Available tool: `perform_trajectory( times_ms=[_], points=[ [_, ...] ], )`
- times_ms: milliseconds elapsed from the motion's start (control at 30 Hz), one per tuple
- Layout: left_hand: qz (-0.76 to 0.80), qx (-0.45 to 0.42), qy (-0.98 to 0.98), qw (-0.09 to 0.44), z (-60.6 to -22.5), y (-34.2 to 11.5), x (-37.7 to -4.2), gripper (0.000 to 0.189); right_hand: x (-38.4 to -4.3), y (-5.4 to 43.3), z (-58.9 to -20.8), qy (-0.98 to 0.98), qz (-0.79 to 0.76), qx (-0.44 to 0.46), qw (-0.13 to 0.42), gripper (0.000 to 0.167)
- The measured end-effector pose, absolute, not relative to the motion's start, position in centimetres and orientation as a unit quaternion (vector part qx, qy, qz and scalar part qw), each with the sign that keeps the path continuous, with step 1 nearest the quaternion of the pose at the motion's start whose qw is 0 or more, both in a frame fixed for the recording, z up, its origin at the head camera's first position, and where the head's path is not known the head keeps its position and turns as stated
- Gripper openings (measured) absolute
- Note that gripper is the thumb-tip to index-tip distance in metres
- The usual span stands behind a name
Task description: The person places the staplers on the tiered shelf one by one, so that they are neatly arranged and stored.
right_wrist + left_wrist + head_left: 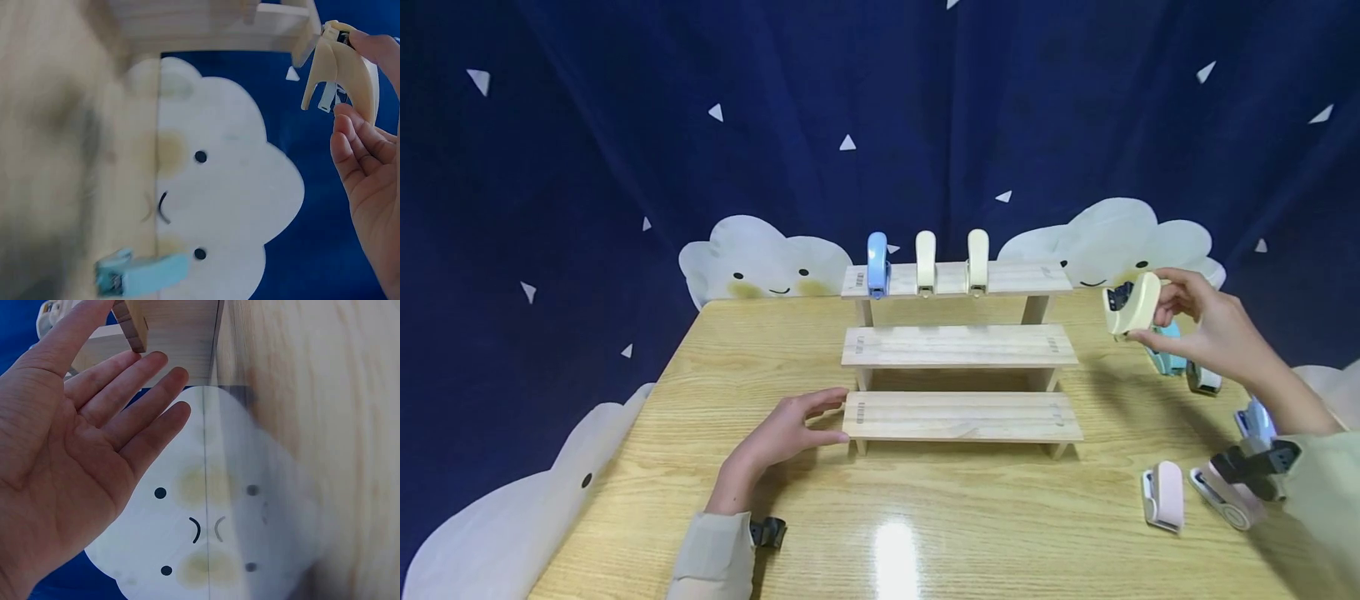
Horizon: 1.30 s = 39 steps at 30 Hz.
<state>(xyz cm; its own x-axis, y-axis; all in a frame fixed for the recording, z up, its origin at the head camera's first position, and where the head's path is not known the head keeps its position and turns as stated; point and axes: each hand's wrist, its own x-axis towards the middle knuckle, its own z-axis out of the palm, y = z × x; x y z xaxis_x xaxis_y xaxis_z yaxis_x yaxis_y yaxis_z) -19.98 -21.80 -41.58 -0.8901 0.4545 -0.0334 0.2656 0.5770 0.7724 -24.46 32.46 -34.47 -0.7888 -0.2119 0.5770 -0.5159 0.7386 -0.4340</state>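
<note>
My right hand pinches a cream stapler in the air, to the right of a three-step wooden rack. In the right wrist view the stapler sits between the thumb and fingers. My left hand reaches the left end of the rack's lowest step, its fingers extended around that end. On the top step stand a blue stapler and two cream staplers, one in the middle and one on the right.
On the table's right side lie a turquoise stapler, a white-and-dark stapler, a blue stapler and two pink staplers, one left and one right, partly behind the sleeve. A dark blue curtain hangs behind the table.
</note>
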Motion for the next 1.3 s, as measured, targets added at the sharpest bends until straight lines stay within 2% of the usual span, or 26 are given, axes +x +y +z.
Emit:
perform_trajectory(
  times_ms=[400, 833, 1300],
  points=[
    [0.418, 0.2, 0.879, 0.117, -41.5, -21.9, -19.8, 0.072, -27.5, 28.4, -30.6, -0.876, 0.3, 0.272, 0.263, 0.084],
    [0.409, 0.201, 0.883, 0.113, -41.7, -21.8, -19.8, 0.072, -30.2, 24.5, -29.2, -0.886, 0.28, 0.302, 0.215, 0.077],
    [0.414, 0.202, 0.881, 0.112, -41.6, -21.8, -19.8, 0.072, -31.8, 22.9, -28.4, -0.897, 0.255, 0.319, 0.169, 0.069]
  ],
)
